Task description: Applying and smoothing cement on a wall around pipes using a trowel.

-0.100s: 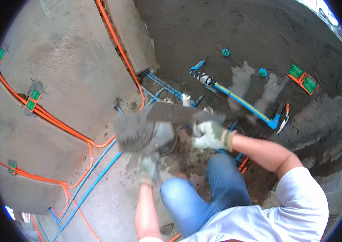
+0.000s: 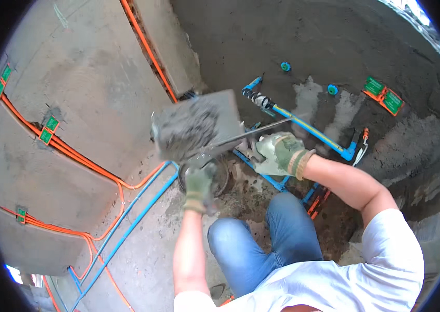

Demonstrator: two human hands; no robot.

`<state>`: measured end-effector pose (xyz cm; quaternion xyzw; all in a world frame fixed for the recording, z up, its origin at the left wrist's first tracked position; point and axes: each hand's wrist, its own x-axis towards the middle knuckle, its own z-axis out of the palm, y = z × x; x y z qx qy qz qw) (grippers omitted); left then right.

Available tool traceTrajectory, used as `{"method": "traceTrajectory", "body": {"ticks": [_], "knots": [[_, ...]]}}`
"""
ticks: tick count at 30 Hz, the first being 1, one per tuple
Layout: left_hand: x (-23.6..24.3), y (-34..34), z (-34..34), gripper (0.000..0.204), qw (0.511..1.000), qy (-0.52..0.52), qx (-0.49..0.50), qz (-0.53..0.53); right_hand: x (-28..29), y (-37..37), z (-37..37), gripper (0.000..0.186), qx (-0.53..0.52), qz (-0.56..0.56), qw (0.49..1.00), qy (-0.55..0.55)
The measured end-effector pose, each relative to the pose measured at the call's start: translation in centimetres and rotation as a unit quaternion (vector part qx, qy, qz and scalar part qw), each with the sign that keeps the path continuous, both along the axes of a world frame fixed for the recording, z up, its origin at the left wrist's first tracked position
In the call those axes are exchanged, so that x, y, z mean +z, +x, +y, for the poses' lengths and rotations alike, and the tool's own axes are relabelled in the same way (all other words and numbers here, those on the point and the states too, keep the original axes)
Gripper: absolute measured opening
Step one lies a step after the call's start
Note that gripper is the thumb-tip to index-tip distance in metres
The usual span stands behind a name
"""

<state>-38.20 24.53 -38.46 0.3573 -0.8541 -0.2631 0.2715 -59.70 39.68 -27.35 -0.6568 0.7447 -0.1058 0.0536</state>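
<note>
In my gloved left hand, closed below it, is a plasterer's hawk; its square grey plate is tilted, and its handle is mostly hidden by the glove. A heap of wet grey mortar covers much of the plate. My right hand, in a green and white glove, is closed round the grip of a plastering trowel. The long blade shows nearly edge-on, its left end at the hawk's near edge. Whether it touches the mortar I cannot tell. Behind my left hand is a round dark bucket, partly covered.
A blue pipe with a yellow stripe crosses the dark plastered wall, near green-covered socket boxes. Orange conduits run along the left wall. Blue pipes lie by the floor at left; more pass under my right hand.
Both hands have moved up and slightly right. The hawk has risen and its loaded plate shows more squarely. The trowel blade has turned from broadside to nearly edge-on.
</note>
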Motion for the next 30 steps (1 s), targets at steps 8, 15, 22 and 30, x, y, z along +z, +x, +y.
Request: {"method": "traceTrajectory", "body": {"ticks": [8,15,22,30], "knots": [[-2.1,-14.1,11.7,0.026,0.972,-0.050,-0.176,0.148,6.9,-3.6,6.5,0.030,-0.076,0.042,0.989,-0.121],[6.6,-22.6,17.4,0.009,0.943,0.215,-0.253,0.011,13.3,-10.2,14.0,0.028,-0.135,-0.392,0.848,-0.329],[7.6,-20.8,16.6,0.014,0.827,0.513,-0.215,0.075,3.9,-7.9,25.2,0.023,-0.278,-0.597,0.531,-0.532],[10.3,-23.0,17.4,0.010,0.815,0.533,-0.223,0.043,-4.3,-3.2,27.4,0.030,-0.238,-0.761,0.390,-0.461]]}}
